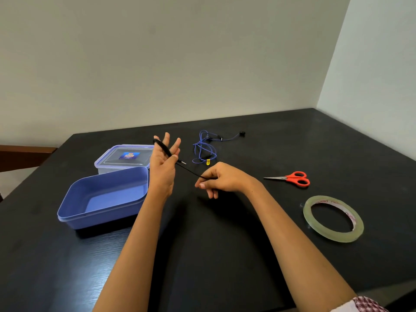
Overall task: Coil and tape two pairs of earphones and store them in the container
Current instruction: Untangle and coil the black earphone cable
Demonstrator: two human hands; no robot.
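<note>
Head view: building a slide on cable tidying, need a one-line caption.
Black earphone cable looped over the left hand and pinched by the right hand; blue earphones, scissors, tape roll, open container nearby.

Dark wood-grain table [225, 255] across lower half, 3 through 9 o'clock. Plain off-white wall [157, 52] behind, 10 to 1 o'clock. Side wall [382, 64] at 2 o'clock, brighter and cooler in tint, meeting the first in a vertical corner above the table's far right corner. Brown wooden furniture edge [22, 154] at 9 o'clock, beyond the table; type unclear. Soft even light, faint sheen on tabletop at 4 o'clock.
</note>
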